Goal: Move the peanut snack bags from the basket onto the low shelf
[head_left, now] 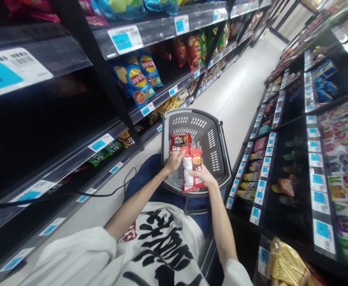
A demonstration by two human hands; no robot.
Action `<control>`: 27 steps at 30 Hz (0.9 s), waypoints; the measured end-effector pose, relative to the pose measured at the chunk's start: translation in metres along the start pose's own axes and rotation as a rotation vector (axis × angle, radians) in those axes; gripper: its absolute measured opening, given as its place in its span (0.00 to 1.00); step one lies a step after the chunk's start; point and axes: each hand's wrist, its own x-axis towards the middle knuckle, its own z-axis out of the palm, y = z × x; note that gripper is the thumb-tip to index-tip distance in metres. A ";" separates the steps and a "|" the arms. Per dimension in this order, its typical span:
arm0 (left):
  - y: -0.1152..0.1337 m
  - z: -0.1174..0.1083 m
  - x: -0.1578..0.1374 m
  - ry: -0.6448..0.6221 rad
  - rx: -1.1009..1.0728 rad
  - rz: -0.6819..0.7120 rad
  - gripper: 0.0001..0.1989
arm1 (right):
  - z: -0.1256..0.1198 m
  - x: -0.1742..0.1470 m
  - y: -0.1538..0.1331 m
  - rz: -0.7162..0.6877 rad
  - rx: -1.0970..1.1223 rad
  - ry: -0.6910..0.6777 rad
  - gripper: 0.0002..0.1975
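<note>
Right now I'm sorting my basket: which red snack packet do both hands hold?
The red-and-white snack packet nearest you, gripped by left hand and right hand. The other red packet lies untouched in the grey basket.

The aisle floor (239, 91) is bright under light from above, but the shelves (42, 131) on the left stay very dark inside. Glare sits on the price labels (125, 39). The edges bend and look soft, especially the far corners.

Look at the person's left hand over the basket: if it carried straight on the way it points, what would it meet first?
Probably the dark red snack packet lying just beyond the left hand, then the grey basket; depth is hard to judge.
</note>
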 end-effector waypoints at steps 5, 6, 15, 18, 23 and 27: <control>0.000 0.001 0.000 0.001 0.010 -0.004 0.25 | 0.001 -0.001 -0.001 -0.004 0.009 0.006 0.34; 0.000 0.001 0.000 0.000 0.012 -0.005 0.25 | 0.001 -0.001 -0.001 -0.002 0.012 0.007 0.34; -0.001 0.000 0.000 -0.003 0.014 -0.009 0.26 | 0.003 -0.002 -0.003 -0.002 0.010 -0.002 0.33; -0.002 0.000 0.000 -0.006 0.014 -0.007 0.26 | 0.002 -0.002 -0.002 0.001 0.014 -0.004 0.32; -0.003 0.000 0.001 -0.014 0.010 -0.002 0.26 | 0.000 -0.001 0.000 0.003 0.013 -0.005 0.33; -0.003 0.000 0.000 -0.011 0.008 -0.002 0.26 | 0.000 -0.001 -0.001 0.004 0.018 -0.012 0.32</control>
